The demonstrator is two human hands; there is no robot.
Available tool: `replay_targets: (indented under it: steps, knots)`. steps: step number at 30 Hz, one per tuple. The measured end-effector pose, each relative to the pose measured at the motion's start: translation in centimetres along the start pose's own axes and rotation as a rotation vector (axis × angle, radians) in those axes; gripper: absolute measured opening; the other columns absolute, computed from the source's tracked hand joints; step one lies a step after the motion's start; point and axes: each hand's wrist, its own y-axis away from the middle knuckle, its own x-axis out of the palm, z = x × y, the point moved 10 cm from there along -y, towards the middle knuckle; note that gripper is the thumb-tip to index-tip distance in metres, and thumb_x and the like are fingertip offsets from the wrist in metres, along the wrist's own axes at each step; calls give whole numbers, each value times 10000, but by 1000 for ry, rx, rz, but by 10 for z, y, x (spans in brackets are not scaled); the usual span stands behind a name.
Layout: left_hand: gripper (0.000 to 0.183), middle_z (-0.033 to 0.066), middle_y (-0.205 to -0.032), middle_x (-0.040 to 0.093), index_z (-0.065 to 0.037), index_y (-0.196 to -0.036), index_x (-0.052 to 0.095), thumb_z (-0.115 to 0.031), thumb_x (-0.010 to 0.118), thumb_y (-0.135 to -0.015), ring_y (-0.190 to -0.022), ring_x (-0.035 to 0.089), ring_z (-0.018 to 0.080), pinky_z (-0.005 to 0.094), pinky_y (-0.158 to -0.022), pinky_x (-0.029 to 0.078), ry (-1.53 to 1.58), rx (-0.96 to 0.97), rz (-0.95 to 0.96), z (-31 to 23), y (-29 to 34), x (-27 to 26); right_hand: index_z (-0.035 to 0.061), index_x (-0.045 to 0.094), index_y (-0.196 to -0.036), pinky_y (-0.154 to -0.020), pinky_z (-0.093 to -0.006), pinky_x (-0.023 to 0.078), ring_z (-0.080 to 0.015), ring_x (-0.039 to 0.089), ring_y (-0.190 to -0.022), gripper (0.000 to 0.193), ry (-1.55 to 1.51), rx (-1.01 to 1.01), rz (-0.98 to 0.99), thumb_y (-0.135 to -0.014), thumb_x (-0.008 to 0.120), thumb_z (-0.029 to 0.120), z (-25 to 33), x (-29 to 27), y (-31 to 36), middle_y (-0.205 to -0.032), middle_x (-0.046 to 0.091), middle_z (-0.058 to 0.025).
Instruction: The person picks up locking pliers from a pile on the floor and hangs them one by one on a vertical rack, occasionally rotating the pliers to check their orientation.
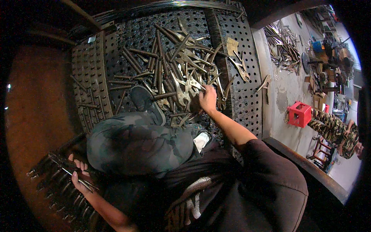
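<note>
The heap of locking pliers (194, 83) lay in the middle of the metal plate (251, 102) with holes, out past the shoe (142, 97). The heap was big and messy, so much seemed left to pick through. Dark metal parts (65, 195) in rows, low on the left, looked sorted already.

The right hand (207, 100) was down at the heap's right side, fingers bent against a pliers handle. I could not tell if it gripped, because its fingertips were hidden. The left hand (82, 176), well apart, held a long metal tool (66, 169) near those rows.

Bare holes showed by the plate's far left corner and along its right edge, so there was room there. The bent leg (139, 143) blocked the near side.
</note>
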Motion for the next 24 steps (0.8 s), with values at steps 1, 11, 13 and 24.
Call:
replay_targets:
  steps: [1,11,13,24]
  knots:
    - [710,55,-1020,475,-11,-1461,309,-233,617,-860,-843,473,165,311,-789,433,1,-9,-12,1,1,-1,13,597,-1222,-961,-486,447,-419,567,-1091,394,51,-61,-96,-841,645,100,-2,-10,-3,-1189,604,-242]
    - [755,50,-992,490,40,-1456,331,-275,648,-847,-869,471,144,286,-804,393,-12,-26,-77,9,6,-22,-1,553,-1291,-917,-411,503,-333,671,-1051,577,-308,668,-43,-789,768,184,-99,38,-89,-1152,695,-194]
    - [748,52,-993,490,41,-1455,332,-272,646,-853,-868,473,146,287,-804,395,-4,-20,-37,7,6,-18,21,617,-1229,-886,-403,523,-318,694,-989,560,-160,671,-51,-754,833,224,-103,39,-96,-1067,722,-181]
    - [734,50,-1006,490,29,-1453,336,-269,627,-849,-858,470,145,299,-802,399,16,-67,-41,14,5,-22,4,733,-992,-775,-345,534,-257,704,-790,309,-224,556,-107,-786,795,226,-62,20,-60,-852,741,-146]
